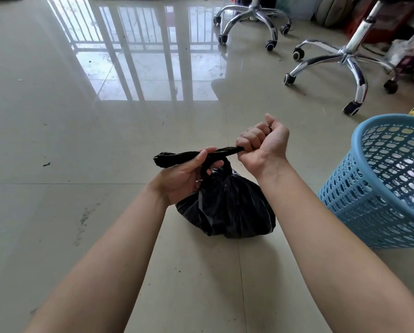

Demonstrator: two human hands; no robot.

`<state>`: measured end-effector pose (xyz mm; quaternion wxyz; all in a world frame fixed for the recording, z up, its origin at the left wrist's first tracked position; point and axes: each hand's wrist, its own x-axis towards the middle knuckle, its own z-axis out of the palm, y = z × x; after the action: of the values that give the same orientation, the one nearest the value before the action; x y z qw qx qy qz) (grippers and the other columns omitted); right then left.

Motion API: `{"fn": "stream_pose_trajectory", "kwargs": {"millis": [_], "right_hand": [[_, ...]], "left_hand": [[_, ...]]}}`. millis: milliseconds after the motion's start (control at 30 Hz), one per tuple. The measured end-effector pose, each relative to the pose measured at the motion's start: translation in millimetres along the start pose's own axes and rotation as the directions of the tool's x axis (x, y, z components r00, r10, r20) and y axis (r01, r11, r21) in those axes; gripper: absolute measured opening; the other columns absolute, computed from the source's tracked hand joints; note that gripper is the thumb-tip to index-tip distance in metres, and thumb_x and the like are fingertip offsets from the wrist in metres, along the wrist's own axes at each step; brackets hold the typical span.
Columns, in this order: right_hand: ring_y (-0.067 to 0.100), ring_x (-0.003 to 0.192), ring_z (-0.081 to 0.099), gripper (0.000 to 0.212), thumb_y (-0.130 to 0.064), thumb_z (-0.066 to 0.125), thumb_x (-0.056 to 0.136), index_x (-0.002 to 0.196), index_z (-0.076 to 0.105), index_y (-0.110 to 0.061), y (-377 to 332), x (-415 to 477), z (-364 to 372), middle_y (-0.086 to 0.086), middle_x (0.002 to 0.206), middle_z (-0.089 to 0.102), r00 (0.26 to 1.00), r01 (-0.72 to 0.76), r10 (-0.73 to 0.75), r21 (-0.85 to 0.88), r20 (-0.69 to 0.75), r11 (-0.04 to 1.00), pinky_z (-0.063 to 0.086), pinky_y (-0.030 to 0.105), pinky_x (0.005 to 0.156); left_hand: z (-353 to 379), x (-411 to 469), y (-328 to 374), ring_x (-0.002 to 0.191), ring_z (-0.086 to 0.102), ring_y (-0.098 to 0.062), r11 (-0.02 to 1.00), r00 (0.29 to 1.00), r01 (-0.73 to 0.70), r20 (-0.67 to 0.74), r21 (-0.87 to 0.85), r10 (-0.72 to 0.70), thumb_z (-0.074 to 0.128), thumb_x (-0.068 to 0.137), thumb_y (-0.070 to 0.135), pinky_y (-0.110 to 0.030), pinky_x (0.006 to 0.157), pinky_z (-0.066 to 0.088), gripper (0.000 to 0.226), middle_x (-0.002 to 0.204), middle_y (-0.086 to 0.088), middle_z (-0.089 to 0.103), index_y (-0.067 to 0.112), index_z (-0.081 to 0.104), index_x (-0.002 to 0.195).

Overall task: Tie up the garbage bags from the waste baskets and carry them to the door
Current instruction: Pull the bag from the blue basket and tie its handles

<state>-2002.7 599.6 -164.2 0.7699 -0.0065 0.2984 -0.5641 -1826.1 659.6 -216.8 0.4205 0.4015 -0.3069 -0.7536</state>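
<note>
Small black plastic garbage bag [227, 207] sits on the glossy beige tiled floor [81, 145], directly below both hands. Left hand [189, 174] pinches one twisted end of the bag's neck; right hand [263, 143] is fisted around the other end. Light blue perforated plastic waste basket [383, 188] stands just right of the bag.

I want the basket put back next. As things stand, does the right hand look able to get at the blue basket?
Probably yes, but not right away. The blue basket stands just right of the right hand with bare floor between them, but that hand is closed on the twisted neck of the black garbage bag and must let go first.
</note>
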Motion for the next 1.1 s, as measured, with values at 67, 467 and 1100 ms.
{"fn": "stream_pose_trajectory", "kwargs": {"millis": [67,467,1100], "right_hand": [[0.011,0.031,0.011,0.044,-0.033,0.044,0.094,0.061,0.015,-0.028,2.5,-0.4,-4.7,-0.009,0.042,0.012,0.999,-0.025,0.027,-0.05,0.03,0.998,0.01,0.02,0.033],[0.015,0.051,0.039,0.037,-0.028,0.054,0.092,0.06,0.035,-0.021,18.6,4.2,-32.0,-0.003,0.056,0.033,0.999,-0.045,0.051,-0.309,0.009,0.95,0.037,0.027,0.054],[0.014,0.09,0.07,0.018,-0.017,0.061,0.099,0.114,0.07,-0.016,8.5,18.2,-52.0,0.012,0.106,0.074,0.928,0.25,0.256,-0.961,0.272,0.114,0.057,0.025,0.084]], "left_hand": [[-2.7,1.1,1.0,0.072,0.058,-0.011,0.999,0.999,0.026,-0.028,-0.043,-0.028,0.04,0.105,0.032,-0.022,0.057,0.042,0.024,0.108,-0.01,0.073,0.023,0.062,0.098],[-16.1,9.8,8.1,0.065,0.051,-0.018,0.992,0.97,-0.109,-0.209,0.067,0.121,0.071,0.086,0.003,-0.03,0.063,0.032,0.051,0.068,-0.004,0.041,0.025,0.035,0.057],[-12.6,6.3,19.7,0.082,0.061,-0.027,0.915,0.97,-0.141,-0.133,0.379,0.204,0.062,0.087,-0.014,-0.037,0.081,0.053,0.04,0.097,-0.02,0.06,0.017,0.04,0.075]]}}
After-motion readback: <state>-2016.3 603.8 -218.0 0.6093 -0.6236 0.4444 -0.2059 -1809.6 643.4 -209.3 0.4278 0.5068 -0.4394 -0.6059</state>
